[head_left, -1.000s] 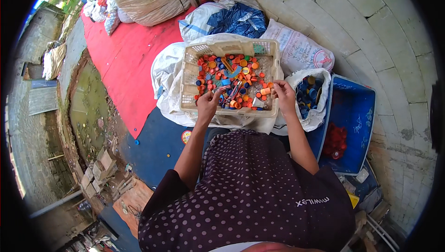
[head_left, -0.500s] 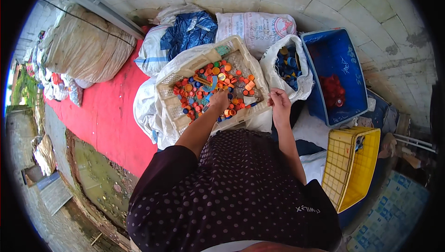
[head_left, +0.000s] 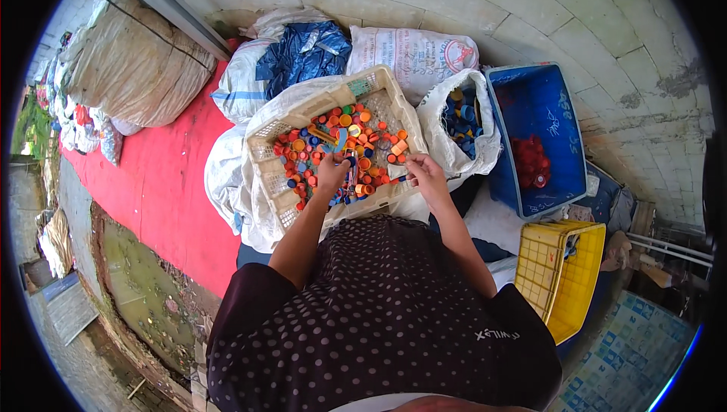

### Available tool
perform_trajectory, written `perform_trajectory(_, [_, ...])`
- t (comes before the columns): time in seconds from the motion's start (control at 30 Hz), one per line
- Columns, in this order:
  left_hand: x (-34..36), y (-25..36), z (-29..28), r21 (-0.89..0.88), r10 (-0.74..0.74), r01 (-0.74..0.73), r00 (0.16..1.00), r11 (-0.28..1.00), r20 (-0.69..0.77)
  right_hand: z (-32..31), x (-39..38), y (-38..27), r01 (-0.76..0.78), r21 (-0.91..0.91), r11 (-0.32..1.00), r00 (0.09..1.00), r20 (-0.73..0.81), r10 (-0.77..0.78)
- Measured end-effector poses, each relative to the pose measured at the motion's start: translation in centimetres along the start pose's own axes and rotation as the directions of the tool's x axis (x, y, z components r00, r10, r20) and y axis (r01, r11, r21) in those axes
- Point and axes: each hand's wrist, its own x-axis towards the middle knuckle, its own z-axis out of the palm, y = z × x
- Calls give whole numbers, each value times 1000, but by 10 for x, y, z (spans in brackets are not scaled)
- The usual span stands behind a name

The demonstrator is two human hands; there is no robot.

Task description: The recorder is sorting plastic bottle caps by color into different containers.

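A cream plastic crate [head_left: 282, 205] sits tilted in front of me, holding many loose bottle caps [head_left: 333, 120], mostly orange and red with some blue and yellow. Over its near part my left hand [head_left: 331, 175] reaches down among the caps, fingers bent together; a dark blue cap lies right by the fingertips. At the crate's near right corner is my right hand [head_left: 428, 177], its thumb and fingers pinched close to the rim. Whatever either hand holds is too small or hidden to make out. A curved light-blue strip [head_left: 341, 141] lies on the caps.
Right of the crate stands an open white sack [head_left: 491, 138] of mostly blue caps, then a blue bin [head_left: 537, 198] with red caps. A yellow crate [head_left: 539, 276] is nearer. Stuffed sacks [head_left: 413, 56] line the block wall; red sheeting [head_left: 166, 192] covers ground at left.
My left hand has drawn back left and toward me within the crate. My right hand has moved left, from beside the white sack to the crate's corner. The view has shifted slightly.
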Motion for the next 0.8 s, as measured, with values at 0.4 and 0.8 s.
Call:
perform_trajectory(0.4, [-146,9,-68,-941,-453,-150,846,304,-282,23,146,110,440,-841,-315,898,420,133])
perform_trajectory(0.8, [-183,-5,-31,-974,-673,-211,709,84,-212,40,141,65,497,-800,-337,855,386,345])
